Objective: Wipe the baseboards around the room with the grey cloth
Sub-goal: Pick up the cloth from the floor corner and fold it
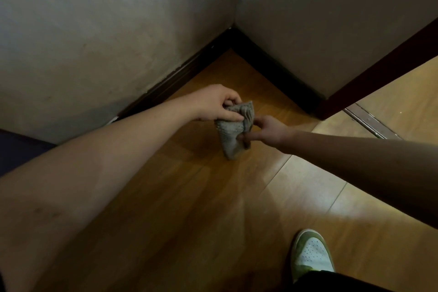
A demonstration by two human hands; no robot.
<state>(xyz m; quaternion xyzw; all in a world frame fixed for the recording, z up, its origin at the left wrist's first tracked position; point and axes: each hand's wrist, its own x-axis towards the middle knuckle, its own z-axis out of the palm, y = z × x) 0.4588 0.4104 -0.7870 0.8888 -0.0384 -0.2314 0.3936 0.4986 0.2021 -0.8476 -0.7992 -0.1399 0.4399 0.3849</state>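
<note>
Home room corner: wood floor (189, 197), dark baseboards (272, 64)

I see a green-and-white shoe (312, 253) on the wooden floor (201, 208), with a metal threshold strip (369, 123) beyond it by the dark door frame (379, 66).

— Where is the cloth (234, 129)?
— Between the two hands, left hand (216, 103) and right hand (270, 130), above the floor (189, 208).
— And the baseboards (272, 64)?
— Behind, meeting in the corner. The shoe (312, 253) stands nearer, right.
</note>
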